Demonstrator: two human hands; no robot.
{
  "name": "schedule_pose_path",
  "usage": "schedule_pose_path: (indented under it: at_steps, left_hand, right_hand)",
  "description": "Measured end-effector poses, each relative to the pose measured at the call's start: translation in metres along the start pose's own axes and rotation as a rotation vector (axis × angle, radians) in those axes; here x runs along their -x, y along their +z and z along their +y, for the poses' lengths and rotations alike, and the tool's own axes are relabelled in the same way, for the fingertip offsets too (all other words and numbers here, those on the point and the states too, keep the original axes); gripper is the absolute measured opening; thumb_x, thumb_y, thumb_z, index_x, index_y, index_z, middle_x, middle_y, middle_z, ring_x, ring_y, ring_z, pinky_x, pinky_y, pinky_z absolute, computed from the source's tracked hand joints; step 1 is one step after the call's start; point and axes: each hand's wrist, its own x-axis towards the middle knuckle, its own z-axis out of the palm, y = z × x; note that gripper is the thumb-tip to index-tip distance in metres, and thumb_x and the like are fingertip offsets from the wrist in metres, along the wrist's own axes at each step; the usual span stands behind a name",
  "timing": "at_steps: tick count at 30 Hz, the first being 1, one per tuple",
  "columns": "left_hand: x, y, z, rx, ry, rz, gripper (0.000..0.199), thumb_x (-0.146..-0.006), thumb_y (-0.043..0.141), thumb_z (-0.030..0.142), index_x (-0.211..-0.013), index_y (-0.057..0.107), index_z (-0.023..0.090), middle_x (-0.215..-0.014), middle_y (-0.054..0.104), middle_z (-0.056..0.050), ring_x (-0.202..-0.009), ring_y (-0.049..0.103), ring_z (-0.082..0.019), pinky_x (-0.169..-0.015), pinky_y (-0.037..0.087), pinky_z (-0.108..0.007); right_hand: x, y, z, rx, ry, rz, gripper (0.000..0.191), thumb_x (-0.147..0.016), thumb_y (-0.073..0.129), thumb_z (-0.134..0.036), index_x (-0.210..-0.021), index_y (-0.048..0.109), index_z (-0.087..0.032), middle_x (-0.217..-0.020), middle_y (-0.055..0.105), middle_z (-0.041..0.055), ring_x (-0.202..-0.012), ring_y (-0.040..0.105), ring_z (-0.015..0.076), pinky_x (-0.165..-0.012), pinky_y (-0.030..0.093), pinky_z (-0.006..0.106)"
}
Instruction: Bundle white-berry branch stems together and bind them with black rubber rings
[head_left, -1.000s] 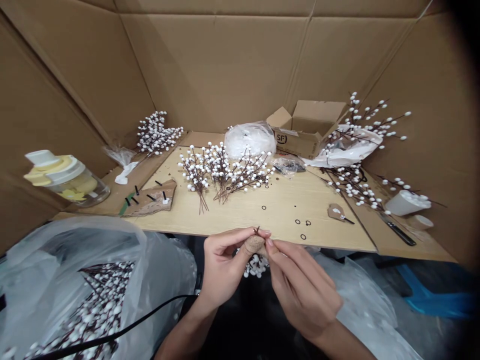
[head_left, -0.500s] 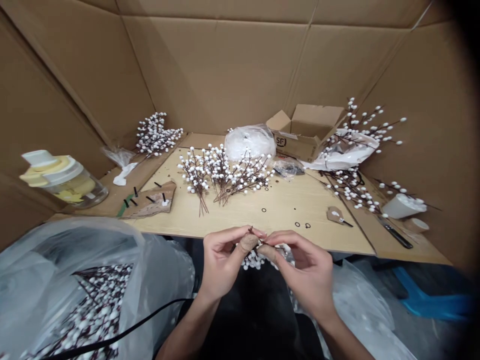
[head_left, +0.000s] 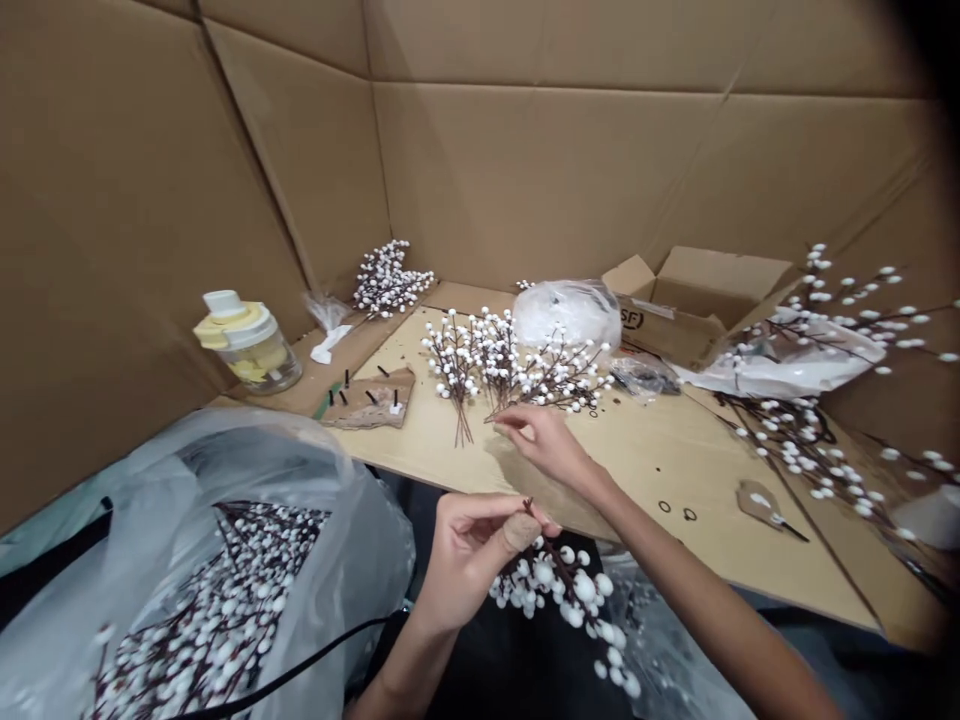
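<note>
L hand (head_left: 469, 560) pinches held sprigs (head_left: 581, 590) by stems, w/ white berries hanging, in front of table (head_left: 630, 440); R hand (head_left: 547, 445) over table, fingertips at loose sprigs (head_left: 491, 360), grip can't tell. Prob. partway: some gathered, others loose on table

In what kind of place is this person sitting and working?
It looks like a small craft workstation, perhaps for assembling decorations: white-berry sprigs are on the table, a large plastic bag holds many more, and cardboard walls surround the work surface.
</note>
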Motion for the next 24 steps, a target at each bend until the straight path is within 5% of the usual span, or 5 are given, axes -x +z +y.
schedule_pose_path:
  at_steps: [6, 10, 18, 24]
  left_hand:
    - [0.002, -0.015, 0.002, -0.024, 0.009, -0.006, 0.011, -0.08, 0.065, 0.019, -0.077, 0.074, 0.016, -0.075, 0.071, -0.005, -0.071, 0.065, -0.012, -0.069, 0.05, -0.018]
    - [0.003, -0.022, 0.003, -0.061, 0.029, -0.017, 0.011, -0.08, 0.064, 0.017, -0.079, 0.075, 0.017, -0.076, 0.071, -0.005, -0.072, 0.066, -0.014, -0.068, 0.05, -0.02]
    - [-0.002, -0.022, 0.006, -0.008, 0.036, -0.007, 0.011, -0.08, 0.065, 0.016, -0.079, 0.075, 0.018, -0.076, 0.072, -0.005, -0.073, 0.067, -0.013, -0.069, 0.05, -0.018]
    - [-0.002, -0.02, 0.008, -0.025, 0.034, -0.007, 0.009, -0.079, 0.065, 0.017, -0.078, 0.075, 0.016, -0.076, 0.071, -0.006, -0.073, 0.067, -0.014, -0.069, 0.051, -0.019]
  right_hand:
    - [-0.05, 0.031, 0.009, 0.152, -0.367, -0.245, 0.016, -0.076, 0.061, -0.005, -0.084, 0.069, -0.016, -0.088, 0.061, 0.0064, -0.092, 0.05, 0.0166, -0.085, 0.04, 0.029]
    - [-0.062, 0.029, 0.019, 0.107, -0.505, -0.228, 0.015, -0.082, 0.056, -0.009, -0.08, 0.069, -0.017, -0.091, 0.063, 0.0044, -0.092, 0.051, 0.0149, -0.084, 0.043, 0.028]
    - [-0.087, 0.006, 0.024, -0.128, -0.333, 0.402, 0.022, -0.092, 0.047, -0.021, -0.097, 0.067, -0.016, -0.099, 0.064, 0.0037, -0.097, 0.057, 0.0123, -0.091, 0.047, 0.031]
    - [-0.131, -0.037, 0.023, -0.356, -0.165, 0.765, 0.029, -0.092, 0.046, -0.036, -0.101, 0.057, -0.011, -0.099, 0.061, 0.0082, -0.091, 0.061, 0.0101, -0.083, 0.052, 0.024]
